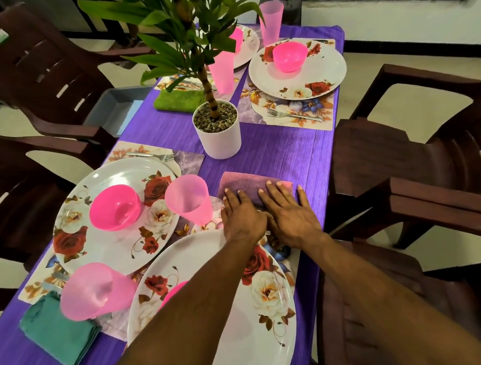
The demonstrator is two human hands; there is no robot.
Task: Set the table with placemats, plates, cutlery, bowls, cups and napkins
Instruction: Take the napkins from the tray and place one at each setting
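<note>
A folded mauve napkin [248,186] lies on the purple tablecloth [289,155] past the near right plate [243,311]. My left hand [242,216] and my right hand [289,210] both rest flat on it, fingers spread, pressing it down. A pink bowl [173,294] on that plate is mostly hidden by my left forearm. To the left stands a floral plate [118,249] with a pink bowl [114,207], a pink cup [190,199] and a fork [151,155]. A second pink cup [94,291] and a teal napkin [56,330] sit near left.
A white potted plant [218,132] stands mid-table. Far settings hold a plate [296,71] with pink bowl [289,56], a fork [294,115], pink cups [221,68] [271,21] and a green napkin [176,101]. Dark brown chairs [422,173] ring the table; a grey tray [118,105] lies on one.
</note>
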